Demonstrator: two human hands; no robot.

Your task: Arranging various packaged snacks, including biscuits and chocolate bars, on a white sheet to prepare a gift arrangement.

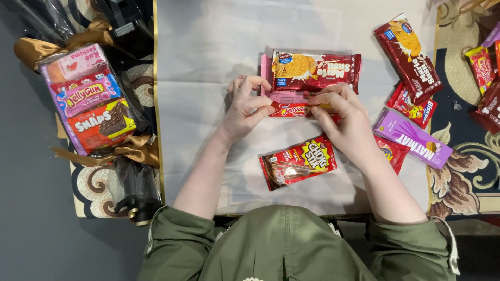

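Observation:
My left hand (246, 106) and my right hand (341, 118) both pinch a small red and pink snack packet (290, 104), one at each end, over a white sheet (208, 62). Just beyond it lies a long red biscuit pack (317, 70) with a pink packet edge at its left. Nearer to me a red chocolate snack packet (298, 161) lies on the sheet, touched by neither hand.
A purple snack bar (411, 138) and several red packets (409, 52) lie at the right, some on a patterned rug (469, 171). At the left, a clear-wrapped bundle of snack boxes (88, 99) with gold ribbon. A black object (133, 200) lies below it.

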